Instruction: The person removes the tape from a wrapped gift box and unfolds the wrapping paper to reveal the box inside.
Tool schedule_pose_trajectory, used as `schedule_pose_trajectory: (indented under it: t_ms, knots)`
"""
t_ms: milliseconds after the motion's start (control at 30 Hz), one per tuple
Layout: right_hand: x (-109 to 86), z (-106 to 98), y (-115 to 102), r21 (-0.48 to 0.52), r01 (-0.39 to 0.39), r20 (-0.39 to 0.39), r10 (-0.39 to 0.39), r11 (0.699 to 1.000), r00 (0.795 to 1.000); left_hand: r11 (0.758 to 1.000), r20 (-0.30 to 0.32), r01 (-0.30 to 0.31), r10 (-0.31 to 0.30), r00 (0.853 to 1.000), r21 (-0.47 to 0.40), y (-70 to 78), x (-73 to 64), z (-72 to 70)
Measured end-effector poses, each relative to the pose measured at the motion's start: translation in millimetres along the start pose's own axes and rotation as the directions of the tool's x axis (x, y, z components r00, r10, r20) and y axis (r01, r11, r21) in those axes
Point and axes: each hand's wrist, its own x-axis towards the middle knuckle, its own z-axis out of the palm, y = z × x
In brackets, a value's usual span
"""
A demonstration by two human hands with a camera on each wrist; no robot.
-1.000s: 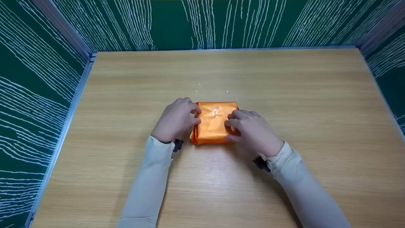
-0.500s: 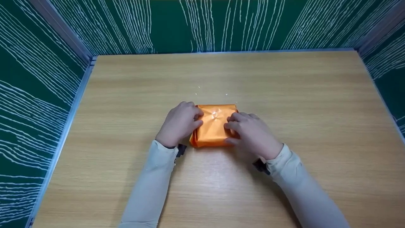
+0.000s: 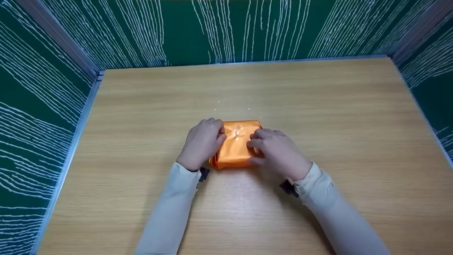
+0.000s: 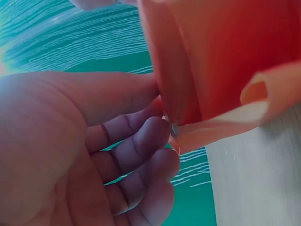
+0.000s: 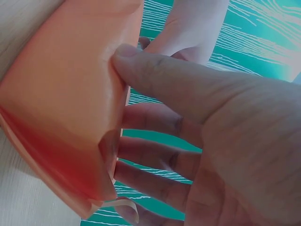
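Note:
An orange wrapped package point(image 3: 235, 150), box-shaped with a glossy, creased top, lies on the table in the head view. My left hand point(image 3: 201, 143) pinches its left edge, thumb and forefinger close together at the top. In the left wrist view, the thumb and fingers point(image 4: 155, 129) meet at a folded corner of the orange paper point(image 4: 235, 56), beside an open flap. Over the right side, my right hand point(image 3: 277, 152) holds the package, fingers on top and thumb at the front. The right wrist view shows that thumb point(image 5: 127, 54) pressing the paper near its edge.
The wooden table point(image 3: 148, 95) runs out around the package. Several tiny white scraps point(image 3: 249, 109) lie just behind it. Green panels point(image 3: 180, 32) with white streaks enclose the back and both sides.
The left thumb and forefinger have drawn together and moved slightly right over the package's left edge. My right hand keeps its hold. The head view has shifted a little.

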Motion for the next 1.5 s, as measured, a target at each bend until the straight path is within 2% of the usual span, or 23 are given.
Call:
schedule_pose_trajectory:
  t_ms: [367, 633, 867, 1033, 1500]
  knots:
    - [0.8, 1, -1, 0.010, 0.000, 0.011, 0.000, 1.000, 1.000, 0.999, -0.004, -0.021, 0.021, 1.000, -0.031, -3.2, -0.6, 3.5]
    - [-0.8, 1, 2, 0.014, 0.016, -0.032, -0.015, 1.000, 0.999, 0.997, 0.000, -0.060, 0.060, 0.998, -0.045, -5.0, 3.3, 5.2]
    - [0.0, 1, 1, 0.022, -0.005, -0.006, 0.005, 1.000, 1.000, 0.993, 0.055, -0.011, 0.018, 0.998, -0.119, -14.5, 1.9, -2.8]
    - [0.9, 1, 0, 0.031, -0.022, 0.018, 0.021, 0.999, 1.000, 0.989, 0.099, -0.010, 0.025, 0.995, -0.148, -21.0, -2.1, -11.7]
    - [0.2, 2, 0, 0.029, -0.013, 0.006, 0.013, 0.999, 1.000, 0.981, 0.076, 0.035, -0.021, 0.997, -0.190, -22.2, -3.0, -9.2]
